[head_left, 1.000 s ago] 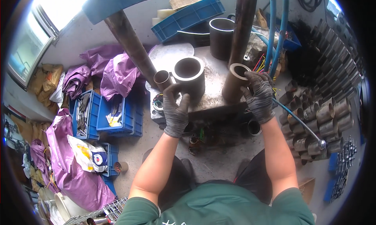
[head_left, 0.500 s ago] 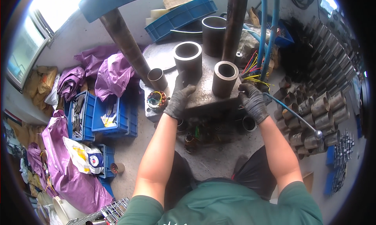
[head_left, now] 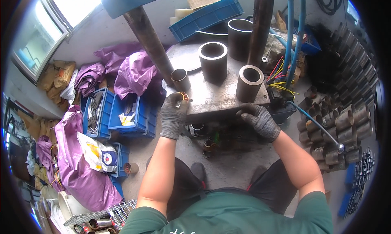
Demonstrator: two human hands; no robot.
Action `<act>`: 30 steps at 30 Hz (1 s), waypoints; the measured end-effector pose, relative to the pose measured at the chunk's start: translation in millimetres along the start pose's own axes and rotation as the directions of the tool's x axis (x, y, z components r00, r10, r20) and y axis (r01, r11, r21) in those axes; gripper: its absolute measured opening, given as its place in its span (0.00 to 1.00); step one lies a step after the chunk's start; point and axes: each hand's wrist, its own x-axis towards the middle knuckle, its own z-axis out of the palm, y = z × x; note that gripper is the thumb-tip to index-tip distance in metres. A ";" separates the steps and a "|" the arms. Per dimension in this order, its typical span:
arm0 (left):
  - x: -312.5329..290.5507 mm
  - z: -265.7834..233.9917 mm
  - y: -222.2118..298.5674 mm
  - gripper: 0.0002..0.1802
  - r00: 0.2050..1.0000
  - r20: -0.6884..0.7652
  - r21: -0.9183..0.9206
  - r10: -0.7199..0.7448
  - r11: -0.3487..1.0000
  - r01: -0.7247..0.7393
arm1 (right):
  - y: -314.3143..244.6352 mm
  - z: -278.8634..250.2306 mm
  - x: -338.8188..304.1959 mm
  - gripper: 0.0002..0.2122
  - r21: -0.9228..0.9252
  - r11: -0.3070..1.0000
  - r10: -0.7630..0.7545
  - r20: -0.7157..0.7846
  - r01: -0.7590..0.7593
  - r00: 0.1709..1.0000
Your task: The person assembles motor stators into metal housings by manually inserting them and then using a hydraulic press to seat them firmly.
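Observation:
My left hand point(head_left: 173, 119), in a grey glove, is closed over the wound motor stator point(head_left: 184, 96) at the left front corner of the metal press table point(head_left: 207, 104). Only a bit of its yellow and orange winding shows past the fingers. My right hand point(head_left: 260, 122), gloved too, is by the table's front edge, fingers loosely bent, thumb apart, nothing seen in it. Just beyond it stands a thick-walled steel sleeve point(head_left: 247, 87). A wider sleeve point(head_left: 214, 67) stands mid-table, and a thin short tube point(head_left: 181, 80) stands behind the stator.
Two steel columns point(head_left: 148, 46) of the press rise from the table. A large dark cylinder point(head_left: 239, 42) stands at the back. On the right are a ball-ended lever point(head_left: 326, 136) and stacked metal tubes point(head_left: 344, 122). Blue crates point(head_left: 118, 131) and purple sheeting point(head_left: 81, 160) lie left.
My left hand has come from beside the wider sleeve to the stator and closed over it. My right hand has drawn back to the front edge. The view has shifted slightly.

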 end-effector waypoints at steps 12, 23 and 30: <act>1.2 -14.5 6.9 0.21 0.964 0.239 0.379 -0.120 0.925 0.021 | -9.0 -1.4 -11.8 0.17 -0.374 0.921 -0.100 0.051 0.112 0.994; -47.9 39.7 97.8 0.39 0.633 0.768 -0.610 -0.099 0.190 0.770 | -16.0 5.5 -23.4 0.30 0.380 0.917 0.096 0.093 -0.124 0.991; -62.3 64.6 73.3 0.33 0.612 0.778 -0.580 -0.146 0.207 0.788 | -21.8 11.6 -25.9 0.25 0.693 0.694 0.158 0.115 -0.194 0.981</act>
